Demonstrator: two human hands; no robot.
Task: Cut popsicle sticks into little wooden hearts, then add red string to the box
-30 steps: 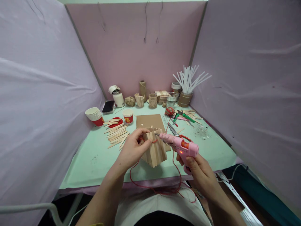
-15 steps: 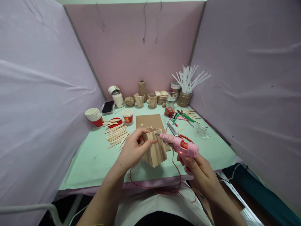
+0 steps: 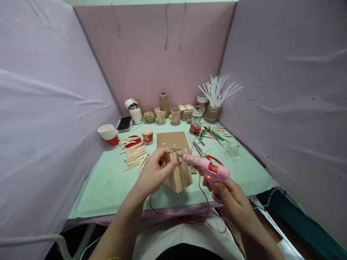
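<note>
A small container made of upright wooden craft sticks (image 3: pixel 177 178) is held near the table's front by my left hand (image 3: pixel 157 166), whose thumb and fingers close on its upper left side. A short piece of red string (image 3: pixel 178 163) lies across its outer face. The rest of the red string (image 3: pixel 204 195) hangs in loops over the table edge to my lap. My right hand (image 3: pixel 227 193) is wrapped round the handle of a pink hot glue gun (image 3: pixel 208 169). Its nozzle points left, at the container's upper front, by the string. Whether the tip touches the wood I cannot tell.
Behind the container lies a brown board (image 3: pixel 170 138). To its right are scissors (image 3: pixel 200 148), green-handled pliers (image 3: pixel 214 134) and a ball of red string (image 3: pixel 195 128). Loose craft sticks (image 3: pixel 134 156) and paper cups (image 3: pixel 108 134) occupy the left. Jars and white glue sticks (image 3: pixel 217 92) line the back.
The glue gun's nozzle has shifted very slightly left across the container's upper front. My left hand and the container stay where they were.
</note>
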